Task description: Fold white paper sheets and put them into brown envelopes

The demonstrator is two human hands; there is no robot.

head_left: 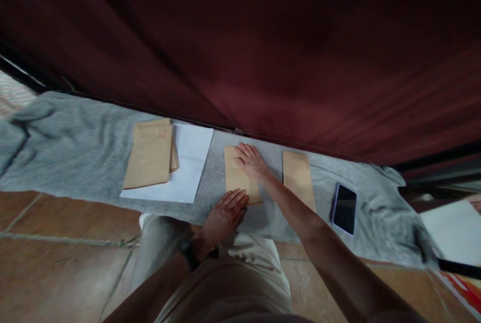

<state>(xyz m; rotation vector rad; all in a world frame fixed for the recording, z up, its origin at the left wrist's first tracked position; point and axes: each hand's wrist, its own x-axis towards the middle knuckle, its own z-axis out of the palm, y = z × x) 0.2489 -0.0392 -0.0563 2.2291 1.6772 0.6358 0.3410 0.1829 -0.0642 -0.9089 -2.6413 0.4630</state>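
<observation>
Got the right hand (pixel 252 161) laid flat, palm down, on the far part of a tan paper piece (pixel 237 177), with fingers stretched out toward the far edge and slightly left. Got the left hand (pixel 227 210) down too, on the near left part of that same piece, also flattened with fingers straight. Wearing a dark wristband (pixel 190 253) on the left wrist, btw.

Can see the paper piece lying flat on a long strip of grey cloth (pixel 86 147), straight ahead of the lap, between a white sheet (pixel 191 162) off to the left and a second tan piece (pixel 298 177) to the right. Crossing past the near left edge of that second piece with the right forearm, at least from this angle.

Over on the left, can spot a small stack of tan pieces (pixel 150 155) sitting on the white sheet, with a faint reddish mark on the top one. Can't count exactly how many. Further right, past the second tan piece, can make out a phone (pixel 344 207) lying on the cloth with a dark screen. Behind everything, just seeing dark red material (pixel 263 62), and below, brown floor tiles (pixel 56 273).
</observation>
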